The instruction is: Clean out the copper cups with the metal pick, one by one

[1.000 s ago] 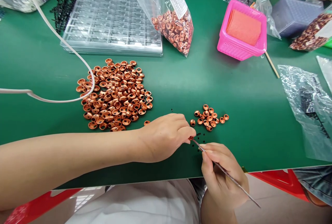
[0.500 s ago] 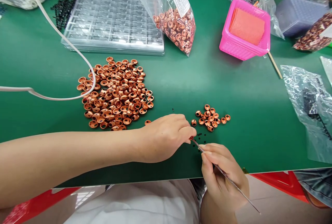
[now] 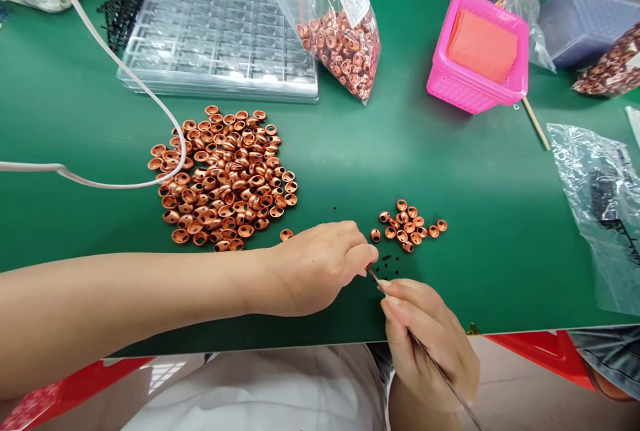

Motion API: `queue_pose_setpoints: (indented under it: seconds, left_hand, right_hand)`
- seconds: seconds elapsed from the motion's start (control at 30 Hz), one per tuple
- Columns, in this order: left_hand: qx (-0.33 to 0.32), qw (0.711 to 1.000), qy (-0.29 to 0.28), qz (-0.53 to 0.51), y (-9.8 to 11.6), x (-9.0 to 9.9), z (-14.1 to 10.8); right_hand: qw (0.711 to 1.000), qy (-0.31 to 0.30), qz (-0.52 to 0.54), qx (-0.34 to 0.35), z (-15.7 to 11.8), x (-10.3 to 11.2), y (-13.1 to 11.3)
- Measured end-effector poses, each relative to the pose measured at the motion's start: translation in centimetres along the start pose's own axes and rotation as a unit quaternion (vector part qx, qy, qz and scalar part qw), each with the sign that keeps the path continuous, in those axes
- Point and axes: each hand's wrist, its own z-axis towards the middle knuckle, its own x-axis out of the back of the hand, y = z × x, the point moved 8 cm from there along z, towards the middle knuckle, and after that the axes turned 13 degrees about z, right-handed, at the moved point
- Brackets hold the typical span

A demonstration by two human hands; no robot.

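Nearside of small cluster of round copper-coloured cups, left hand pinching seemingly another, mostly hidden; right hand clamping thin metal rod; leftward, big copper-coloured heap likely remaining, done share unclear

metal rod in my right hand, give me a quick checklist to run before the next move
1. Right hand grip on metal rod: ok, fingers closed around it.
2. Left hand grip: ok, fingertips pinched at the rod's end.
3. Rod's tip placement: cannot tell, hidden at the left fingertips.
4. Black bits in sight: ok, near the left fingertips.
5. Small pile apart from large pile: ok.
6. White cord apart from both hands: ok.
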Motion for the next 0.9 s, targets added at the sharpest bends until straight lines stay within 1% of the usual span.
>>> queue_pose_setpoints:
  seconds: [0.17, 0.3, 0.4, 0.53, 0.6, 0.73, 0.9]
  left_hand:
    - [0.002, 1.000, 0.003, 0.004, 0.1, -0.2, 0.1]
    - [0.025, 0.999, 0.021, -0.033, -0.3, 0.1, 0.2]
    - [0.044, 0.995, 0.030, -0.078, -0.8, 0.4, 0.4]
    - [0.044, 0.991, 0.039, -0.118, -0.9, 0.7, 0.7]
    - [0.045, 0.991, 0.040, -0.124, -1.0, 0.8, 0.8]
    - [0.051, 0.990, 0.030, -0.131, -1.1, 0.7, 0.8]
    - [0.058, 0.987, 0.020, -0.146, -1.2, 0.6, 0.8]
  right_hand:
    - [0.999, -0.037, -0.011, 0.017, 0.1, -0.5, -0.2]
    - [0.999, -0.035, -0.017, 0.013, 0.1, -0.4, -0.1]
    - [1.000, -0.003, -0.015, -0.007, 0.3, -0.1, 0.2]
    - [0.998, 0.055, 0.015, -0.028, 0.4, 0.5, 0.5]
    - [0.997, 0.066, 0.023, -0.036, 0.4, 0.7, 0.6]
    - [0.996, 0.067, 0.029, -0.048, 0.3, 0.7, 0.9]
    - [0.992, 0.109, 0.050, -0.043, -0.1, 1.4, 1.0]
